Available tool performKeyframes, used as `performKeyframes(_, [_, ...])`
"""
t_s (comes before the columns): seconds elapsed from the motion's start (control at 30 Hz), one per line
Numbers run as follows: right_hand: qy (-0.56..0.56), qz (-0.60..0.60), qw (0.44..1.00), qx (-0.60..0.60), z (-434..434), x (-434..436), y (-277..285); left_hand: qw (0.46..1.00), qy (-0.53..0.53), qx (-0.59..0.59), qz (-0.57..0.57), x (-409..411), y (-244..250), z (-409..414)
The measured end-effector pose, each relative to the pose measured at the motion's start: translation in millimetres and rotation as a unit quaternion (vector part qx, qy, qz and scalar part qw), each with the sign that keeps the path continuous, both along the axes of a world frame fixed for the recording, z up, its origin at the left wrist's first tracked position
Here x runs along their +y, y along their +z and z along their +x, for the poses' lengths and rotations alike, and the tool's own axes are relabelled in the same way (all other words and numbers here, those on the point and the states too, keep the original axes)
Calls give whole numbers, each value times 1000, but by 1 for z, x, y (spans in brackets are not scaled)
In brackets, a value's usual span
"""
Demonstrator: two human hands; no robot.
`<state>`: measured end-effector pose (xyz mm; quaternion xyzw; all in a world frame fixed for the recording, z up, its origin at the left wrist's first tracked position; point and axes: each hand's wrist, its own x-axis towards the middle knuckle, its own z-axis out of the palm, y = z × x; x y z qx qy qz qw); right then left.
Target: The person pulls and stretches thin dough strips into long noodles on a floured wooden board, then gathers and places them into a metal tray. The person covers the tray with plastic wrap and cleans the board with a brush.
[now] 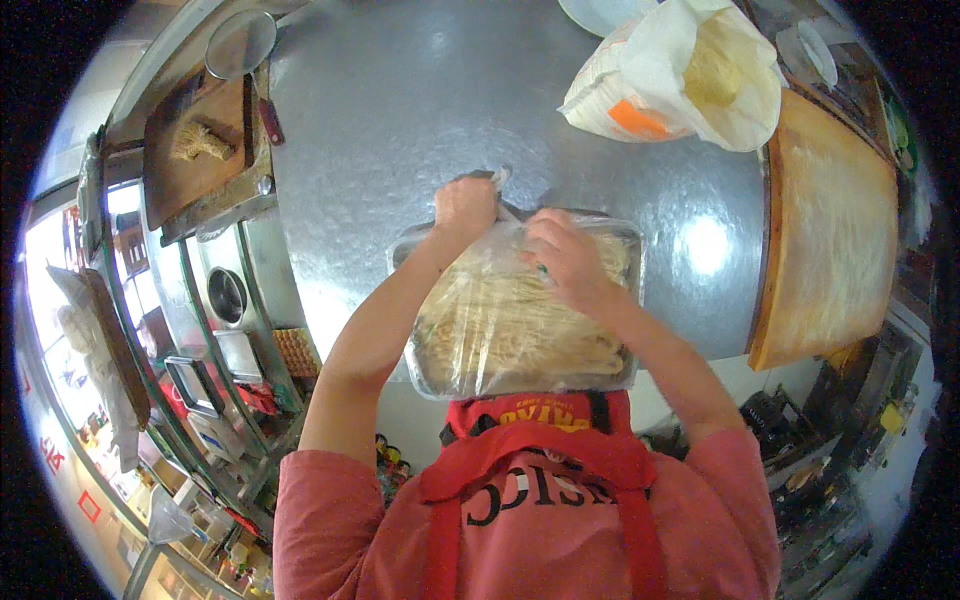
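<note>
Before me on the metal tabletop lies a shallow rectangular tray (pixel 638 277) of pale noodles (pixel 480 337). A clear plastic bag (pixel 469 300) covers the tray, its surface creased and shiny. My left hand (pixel 465 204) is closed in a fist around gathered plastic at the tray's far side, and a twisted end sticks out past the fingers. Close beside it, my right hand (pixel 566 259) holds the plastic near the gathered part, its fingers curled and slightly blurred. A small green spot shows under the right hand, too small to identify.
An open white sack (pixel 637 82) with pale yellow contents stands at the far right. A wooden board (pixel 832 240) lies along the right edge. At the left are a mesh strainer (pixel 241 45), a noodle bundle (pixel 199 142) on a brown board (pixel 169 180), and eggs (pixel 295 351).
</note>
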<state>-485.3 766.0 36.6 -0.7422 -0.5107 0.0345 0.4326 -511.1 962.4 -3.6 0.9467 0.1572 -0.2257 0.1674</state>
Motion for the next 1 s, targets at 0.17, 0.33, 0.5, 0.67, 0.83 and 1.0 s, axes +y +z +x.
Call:
performKeyframes(0.17, [-160, -57, 751, 638, -5, 19, 2, 956, 203, -26, -212, -4, -11, 3])
performKeyframes(0.33, [-223, 39, 705, 672, -8, 21, -2, 285, 524, 13, -803, -10, -19, 16])
performKeyframes(0.5, [-244, 118, 619, 737, -6, 13, -15, 526, 468, 24, -710, -2, -13, 22])
performKeyframes(0.67, [-253, 113, 625, 730, -11, 0, -18, 640, 418, 12, -645, 2, -4, 24])
performKeyframes(0.83, [-246, 97, 654, 709, -11, -4, -11, 720, 354, -17, -597, 2, 3, 21])
performKeyframes(1.0, [-244, 76, 674, 693, -8, -6, -8, 757, 296, -34, -581, 4, -4, 14])
